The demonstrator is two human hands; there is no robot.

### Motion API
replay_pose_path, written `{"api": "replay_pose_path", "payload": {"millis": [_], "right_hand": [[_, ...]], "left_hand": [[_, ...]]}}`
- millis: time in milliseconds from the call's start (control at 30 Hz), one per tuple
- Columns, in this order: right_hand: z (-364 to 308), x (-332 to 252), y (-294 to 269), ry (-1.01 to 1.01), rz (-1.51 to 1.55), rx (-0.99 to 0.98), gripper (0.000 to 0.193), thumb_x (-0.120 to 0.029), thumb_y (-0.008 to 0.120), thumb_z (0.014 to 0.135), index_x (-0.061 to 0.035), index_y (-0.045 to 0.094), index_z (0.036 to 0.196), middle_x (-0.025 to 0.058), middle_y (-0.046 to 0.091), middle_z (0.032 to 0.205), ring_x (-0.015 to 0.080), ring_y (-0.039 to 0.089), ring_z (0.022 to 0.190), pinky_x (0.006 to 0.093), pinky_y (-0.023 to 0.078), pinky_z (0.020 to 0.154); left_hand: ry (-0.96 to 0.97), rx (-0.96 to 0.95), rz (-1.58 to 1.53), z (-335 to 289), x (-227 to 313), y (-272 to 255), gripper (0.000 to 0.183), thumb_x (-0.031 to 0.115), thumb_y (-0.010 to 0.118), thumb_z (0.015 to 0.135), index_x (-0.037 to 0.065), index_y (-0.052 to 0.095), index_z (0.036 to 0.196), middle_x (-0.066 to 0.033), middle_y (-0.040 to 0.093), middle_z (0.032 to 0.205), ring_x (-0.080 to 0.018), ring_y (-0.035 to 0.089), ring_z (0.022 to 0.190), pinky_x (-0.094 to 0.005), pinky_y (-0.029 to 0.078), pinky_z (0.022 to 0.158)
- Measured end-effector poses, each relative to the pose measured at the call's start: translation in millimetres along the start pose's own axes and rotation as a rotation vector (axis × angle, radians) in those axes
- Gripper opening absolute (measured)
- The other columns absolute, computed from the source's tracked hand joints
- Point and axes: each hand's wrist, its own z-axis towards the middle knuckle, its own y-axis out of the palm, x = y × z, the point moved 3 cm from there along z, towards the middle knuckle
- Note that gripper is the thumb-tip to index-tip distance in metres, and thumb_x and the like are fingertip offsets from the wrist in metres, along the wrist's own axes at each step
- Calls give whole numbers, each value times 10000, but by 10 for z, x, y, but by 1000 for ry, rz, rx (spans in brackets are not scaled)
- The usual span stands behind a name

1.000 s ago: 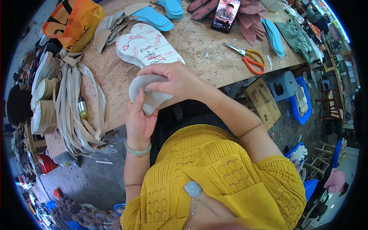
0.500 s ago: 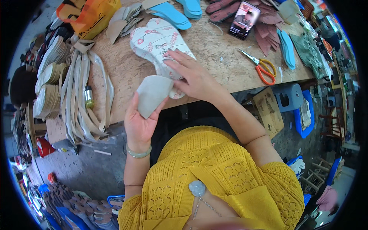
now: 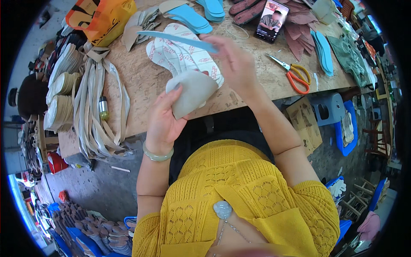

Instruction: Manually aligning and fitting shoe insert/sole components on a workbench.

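Note:
Between the thumb and fingers of my left hand (image 3: pixel 164 118) is a curved beige-grey fabric piece (image 3: pixel 195 91), bent over near the table's front edge. My right hand (image 3: pixel 239 64), somewhat blurred, grips one end of a thin blue insole (image 3: pixel 177 38) that shows nearly edge-on, raised above the table. Below it lies a fanned stack of white insoles (image 3: pixel 201 51) with red print, partly covered by the insole and the fabric piece.
Orange-handled scissors (image 3: pixel 293 75) lie at the right, with a phone (image 3: pixel 272 21) behind them. Blue insoles (image 3: pixel 188 18) are stacked at the back. Fabric strips (image 3: pixel 92 111) hang over the left edge beside a small bottle (image 3: pixel 103 107). An orange bag (image 3: pixel 105 21) stands back left.
My right hand has risen off the white stack, lifting a blue insole. The stack has spread into a fan. The fabric piece in my left hand has shifted right and bent over.

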Motion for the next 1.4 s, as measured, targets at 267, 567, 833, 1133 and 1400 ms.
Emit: {"api": "replay_pose_path", "payload": {"millis": [267,567,833,1133,1400], "right_hand": [[-568,-275,-713,-310,-41,-209,221,21,604,800,4,593,1020,170,634,1136,367,594,1099,425,497,894],[-884,-518,-927,52,-304,-436,620,-110,731,724,-38,454,1275,202,494,1314,411,537,1142,450,449,943],[-866,-150,-1133,504,-300,-77,801,-80,740,705,-9,352,1402,153,546,1240,190,601,1003,285,486,826],[-825,-436,-830,494,820,-80,798,-88,674,791,-3,221,1442,168,463,1294,222,470,1201,371,374,999],[-699,-236,-536,552,938,53,782,-260,663,844,-50,227,1458,206,495,1262,236,619,977,162,403,487]], "left_hand": [[140,-123,-272,-43,25,-18,470,234,357,1015,-45,319,1391,-212,389,1424,-304,377,1337,-496,320,1106],[30,-80,74,75,-271,63,366,152,455,987,-52,451,1291,-147,553,1264,-247,543,1184,-401,435,1020],[-44,-75,-70,416,-369,356,378,185,441,995,-51,453,1290,-150,542,1274,-246,549,1170,-382,436,1012],[-119,-138,93,441,-832,541,474,207,415,970,-37,354,1372,-181,482,1340,-278,485,1241,-401,398,1046],[-40,-199,-164,453,-816,489,477,308,335,1012,16,333,1389,-138,491,1318,-253,506,1200,-388,433,987]]}}
